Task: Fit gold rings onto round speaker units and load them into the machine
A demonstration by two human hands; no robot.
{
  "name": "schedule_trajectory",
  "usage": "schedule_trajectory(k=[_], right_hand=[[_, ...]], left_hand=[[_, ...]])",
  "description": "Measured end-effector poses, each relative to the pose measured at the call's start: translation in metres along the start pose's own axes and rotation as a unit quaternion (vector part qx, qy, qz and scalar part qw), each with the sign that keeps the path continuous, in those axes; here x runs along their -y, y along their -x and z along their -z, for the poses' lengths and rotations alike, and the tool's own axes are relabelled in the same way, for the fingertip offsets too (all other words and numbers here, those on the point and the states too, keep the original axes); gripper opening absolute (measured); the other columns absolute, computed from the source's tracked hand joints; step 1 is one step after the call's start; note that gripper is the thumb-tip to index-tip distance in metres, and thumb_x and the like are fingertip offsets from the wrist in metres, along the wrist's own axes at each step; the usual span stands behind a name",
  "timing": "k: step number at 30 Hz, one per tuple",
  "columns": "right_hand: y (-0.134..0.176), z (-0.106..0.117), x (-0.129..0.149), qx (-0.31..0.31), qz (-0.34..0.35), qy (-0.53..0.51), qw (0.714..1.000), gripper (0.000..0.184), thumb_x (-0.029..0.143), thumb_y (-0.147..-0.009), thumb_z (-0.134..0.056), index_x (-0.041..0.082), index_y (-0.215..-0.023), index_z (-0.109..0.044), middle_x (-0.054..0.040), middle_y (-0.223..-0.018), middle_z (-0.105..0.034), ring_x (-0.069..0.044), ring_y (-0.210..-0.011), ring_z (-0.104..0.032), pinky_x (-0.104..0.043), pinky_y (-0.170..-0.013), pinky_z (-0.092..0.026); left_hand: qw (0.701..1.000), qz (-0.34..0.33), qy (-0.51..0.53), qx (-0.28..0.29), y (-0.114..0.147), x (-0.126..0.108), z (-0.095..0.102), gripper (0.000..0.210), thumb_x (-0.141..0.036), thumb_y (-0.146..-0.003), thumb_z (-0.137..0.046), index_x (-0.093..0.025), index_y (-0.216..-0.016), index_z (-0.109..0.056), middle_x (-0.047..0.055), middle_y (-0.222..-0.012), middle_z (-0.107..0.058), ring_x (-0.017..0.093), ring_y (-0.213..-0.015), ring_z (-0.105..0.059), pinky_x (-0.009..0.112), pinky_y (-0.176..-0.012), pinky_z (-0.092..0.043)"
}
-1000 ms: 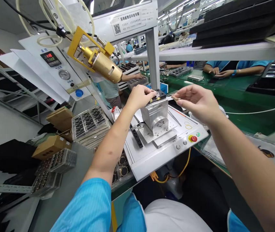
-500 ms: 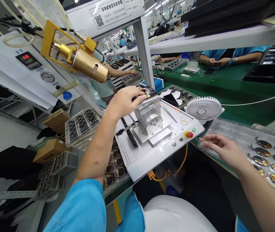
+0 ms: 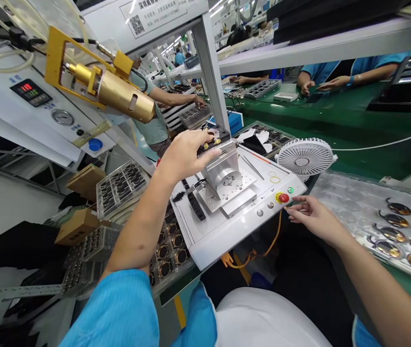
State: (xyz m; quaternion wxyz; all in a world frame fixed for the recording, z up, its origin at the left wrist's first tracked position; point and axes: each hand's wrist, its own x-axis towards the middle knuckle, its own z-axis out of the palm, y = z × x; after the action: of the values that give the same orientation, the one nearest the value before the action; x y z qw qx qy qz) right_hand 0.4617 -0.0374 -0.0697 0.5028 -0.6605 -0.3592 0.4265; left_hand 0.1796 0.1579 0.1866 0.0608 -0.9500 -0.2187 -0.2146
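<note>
My left hand [image 3: 187,152] lies over the top of a silver metal fixture [image 3: 223,164], its thumb stretched along the near side and apart from the fingers. Some fingertips are hidden behind the hand. A black block [image 3: 223,135] with small yellow pieces caps the fixture, and a round part lies in it. By the front right edge of the white machine base [image 3: 209,246], my right hand [image 3: 310,216] is pinched closed, just below the red stop button [image 3: 283,198]. Whatever is between its fingertips is too small to name.
A gold dispensing head [image 3: 126,96] hangs at the upper left. Tweezers [image 3: 252,166] and thin gold rings [image 3: 274,178] lie on the base. A white fan [image 3: 305,158] stands at the right, behind a clear tray [image 3: 346,202] of round parts. Co-workers sit across the green bench.
My right hand has moved left, from over the clear tray to the machine's front edge. The left hand's thumb has shifted lower on the fixture, baring more of the black block.
</note>
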Motion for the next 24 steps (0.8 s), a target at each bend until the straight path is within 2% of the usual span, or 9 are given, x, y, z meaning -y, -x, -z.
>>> schedule_trajectory(k=[3, 5, 9, 11, 15, 17, 19, 21, 24], right_hand=[[-0.006, 0.000, -0.008, 0.002, 0.019, 0.040, 0.999, 0.079, 0.052, -0.071, -0.081, 0.017, -0.136, -0.051, -0.0100, -0.092, -0.074, -0.029, -0.078, -0.074, -0.043, -0.070, -0.066], [-0.010, 0.001, -0.010, -0.006, 0.036, 0.118, 0.992, 0.088, 0.050, -0.078, -0.074, 0.016, -0.152, -0.042, -0.0077, -0.091, -0.074, -0.028, -0.076, -0.073, -0.044, -0.073, -0.064], [-0.011, -0.001, -0.007, -0.004, 0.063, 0.305, 0.950, 0.088, 0.042, -0.083, -0.065, 0.013, -0.162, -0.037, -0.0073, -0.090, -0.075, -0.031, -0.082, -0.073, -0.046, -0.084, -0.058], [-0.008, -0.004, -0.006, 0.006, 0.076, 0.353, 0.932, 0.087, 0.041, -0.085, -0.063, 0.011, -0.162, -0.037, -0.0097, -0.093, -0.075, -0.033, -0.088, -0.073, -0.045, -0.085, -0.057], [-0.007, -0.009, -0.010, -0.004, 0.086, 0.390, 0.917, 0.088, 0.041, -0.086, -0.061, 0.010, -0.163, -0.033, -0.0125, -0.098, -0.075, -0.035, -0.089, -0.073, -0.044, -0.082, -0.056], [-0.010, -0.006, -0.012, -0.009, 0.089, 0.376, 0.922, 0.090, 0.041, -0.085, -0.062, 0.009, -0.163, -0.032, -0.0119, -0.096, -0.075, -0.033, -0.086, -0.073, -0.042, -0.080, -0.057], [-0.011, 0.001, -0.012, -0.008, 0.092, 0.354, 0.931, 0.089, 0.041, -0.084, -0.064, 0.010, -0.162, -0.035, -0.0103, -0.093, -0.075, -0.031, -0.083, -0.073, -0.041, -0.078, -0.057], [-0.005, 0.006, -0.010, 0.004, 0.097, 0.334, 0.938, 0.081, 0.041, -0.082, -0.067, 0.013, -0.155, -0.046, -0.0092, -0.092, -0.075, -0.029, -0.079, -0.072, -0.041, -0.077, -0.057], [0.022, 0.001, -0.009, 0.066, 0.139, 0.244, 0.957, 0.062, 0.045, -0.082, -0.073, 0.018, -0.137, -0.063, -0.0087, -0.096, -0.075, -0.027, -0.079, -0.072, -0.040, -0.078, -0.059]], left_hand=[[0.999, -0.013, -0.010, 0.040, 0.000, 0.000, 0.001, 0.049, -0.061, -0.091, -0.065, -0.018, -0.114, -0.069, 0.011, -0.113, -0.076, 0.032, -0.109, -0.071, 0.048, -0.103, -0.053], [0.999, -0.005, 0.011, 0.043, 0.002, 0.002, 0.001, 0.060, -0.069, -0.088, -0.066, -0.018, -0.120, -0.068, 0.013, -0.125, -0.073, 0.035, -0.122, -0.067, 0.049, -0.109, -0.051], [0.997, 0.016, 0.066, 0.023, 0.015, 0.004, -0.002, 0.074, -0.076, -0.089, -0.060, -0.021, -0.138, -0.060, 0.015, -0.151, -0.059, 0.038, -0.149, -0.047, 0.058, -0.123, -0.037], [0.996, 0.029, 0.086, -0.018, 0.028, -0.001, -0.005, 0.069, -0.074, -0.094, -0.053, -0.024, -0.140, -0.058, 0.014, -0.153, -0.058, 0.037, -0.152, -0.043, 0.061, -0.125, -0.033], [0.969, 0.060, 0.130, -0.200, 0.072, -0.038, -0.030, 0.055, -0.070, -0.098, -0.047, -0.027, -0.128, -0.064, 0.011, -0.142, -0.065, 0.032, -0.144, -0.052, 0.060, -0.122, -0.040], [0.936, 0.053, 0.226, -0.265, 0.100, -0.066, -0.057, 0.038, -0.063, -0.100, -0.051, -0.030, -0.112, -0.068, 0.006, -0.122, -0.073, 0.027, -0.126, -0.066, 0.056, -0.115, -0.050], [0.905, 0.088, 0.360, -0.208, 0.128, -0.097, -0.092, 0.027, -0.054, -0.098, -0.062, -0.030, -0.108, -0.070, 0.007, -0.113, -0.076, 0.026, -0.114, -0.071, 0.052, -0.106, -0.058], [0.854, 0.183, 0.468, -0.133, 0.156, -0.127, -0.127, 0.025, -0.047, -0.096, -0.068, -0.026, -0.111, -0.072, 0.010, -0.114, -0.077, 0.027, -0.112, -0.072, 0.049, -0.104, -0.059], [0.721, 0.329, 0.610, -0.021, 0.190, -0.167, -0.169, 0.035, -0.045, -0.094, -0.072, -0.020, -0.119, -0.071, 0.015, -0.118, -0.077, 0.029, -0.115, -0.073, 0.049, -0.107, -0.056]])
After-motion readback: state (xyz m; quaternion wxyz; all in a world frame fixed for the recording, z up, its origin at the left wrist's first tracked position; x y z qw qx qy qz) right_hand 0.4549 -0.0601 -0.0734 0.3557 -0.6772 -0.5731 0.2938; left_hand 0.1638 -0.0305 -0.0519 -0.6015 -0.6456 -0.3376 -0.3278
